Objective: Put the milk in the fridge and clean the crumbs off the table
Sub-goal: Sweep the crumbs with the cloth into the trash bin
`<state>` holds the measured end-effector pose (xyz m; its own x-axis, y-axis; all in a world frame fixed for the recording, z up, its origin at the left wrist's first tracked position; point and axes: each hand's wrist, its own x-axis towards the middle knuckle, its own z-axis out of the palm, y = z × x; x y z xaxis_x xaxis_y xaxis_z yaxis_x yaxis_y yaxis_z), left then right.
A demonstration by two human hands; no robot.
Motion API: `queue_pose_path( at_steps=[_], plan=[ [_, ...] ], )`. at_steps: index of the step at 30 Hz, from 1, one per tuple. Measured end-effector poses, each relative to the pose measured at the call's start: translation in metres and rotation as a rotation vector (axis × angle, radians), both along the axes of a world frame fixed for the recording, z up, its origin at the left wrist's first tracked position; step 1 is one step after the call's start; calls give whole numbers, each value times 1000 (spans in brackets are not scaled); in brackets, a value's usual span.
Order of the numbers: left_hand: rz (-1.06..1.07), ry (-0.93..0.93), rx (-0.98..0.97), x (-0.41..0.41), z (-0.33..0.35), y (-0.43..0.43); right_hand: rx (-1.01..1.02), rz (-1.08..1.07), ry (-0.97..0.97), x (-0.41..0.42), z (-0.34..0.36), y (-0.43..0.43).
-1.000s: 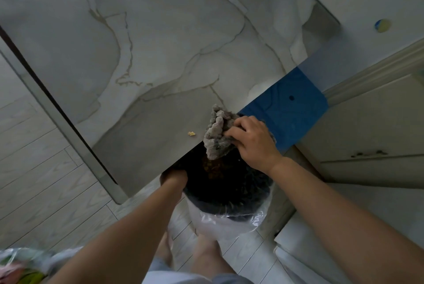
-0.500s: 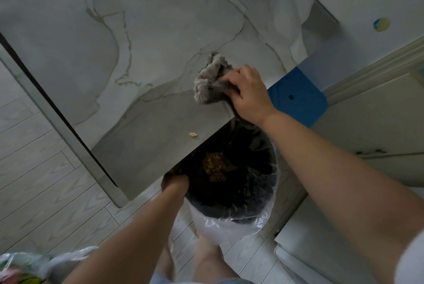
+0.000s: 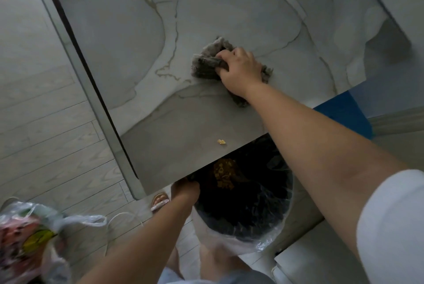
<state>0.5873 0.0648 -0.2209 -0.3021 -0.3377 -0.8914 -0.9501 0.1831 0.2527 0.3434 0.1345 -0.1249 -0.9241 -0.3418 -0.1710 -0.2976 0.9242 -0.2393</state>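
**A:** Start at the fingers of the right hand. What have they got?

**B:** The fingers (image 3: 226,54) of the right hand (image 3: 241,70) are curled tight round a bunched grey cloth (image 3: 206,63) and hold it down on the marbled bench (image 3: 137,43). Cloth sticks out past the knuckles and again behind the wrist.

**A:** Where is that from the bin?

**B:** Well beyond the bin (image 3: 220,235), far up the bench from the edge that the bin's mouth sits under.

**A:** And the left hand?

**B:** The left hand (image 3: 184,188) is at the bin's left rim, right below the bench edge. It is curled over the rim and grips it. The fingertips are hidden inside the dark liner.

**A:** The crumbs?

**B:** One yellow crumb (image 3: 221,141) lies on the bench just above the bin's mouth, close to the edge. It is between bin and cloth, and well apart from the cloth. A heap of crumbs (image 3: 223,172), yellow-brown, lies inside the bin on the black liner.

**A:** Further out?

**B:** Just left of the bin, beside the left wrist, is a sandal (image 3: 159,201) on the pale plank floor (image 3: 46,111). Farther left of the bin is a plastic bag (image 3: 27,238) – blurred, with bright packaging inside. Right of the bin and past the right forearm is a blue patch (image 3: 344,114).
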Motion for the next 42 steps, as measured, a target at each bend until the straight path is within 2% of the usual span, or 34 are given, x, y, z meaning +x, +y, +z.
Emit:
queue_pose_path(
  at_steps=[4, 11, 15, 18, 27, 36, 42],
  plan=[
    [34, 2, 10, 1, -3, 1, 1, 185, -143, 12, 5, 5],
    [-17, 51, 7, -3, 0, -1, 67, 503, -265, 79, 17, 38],
    [-34, 73, 8, -2, 4, -3, 139, 631, -253, 110, 20, 65],
    [8, 93, 21, 0, 7, -2, 129, 700, -135, 138, 17, 81],
    [23, 133, 40, 1, 20, 3, -93, 279, 155, 203, -10, 110],
    [-47, 133, 15, -1, 21, 13, -61, 198, 176, 201, -10, 134],
    [-33, 142, 45, -6, 19, 18, -296, 20, 290, 157, 17, 129]
  ],
)
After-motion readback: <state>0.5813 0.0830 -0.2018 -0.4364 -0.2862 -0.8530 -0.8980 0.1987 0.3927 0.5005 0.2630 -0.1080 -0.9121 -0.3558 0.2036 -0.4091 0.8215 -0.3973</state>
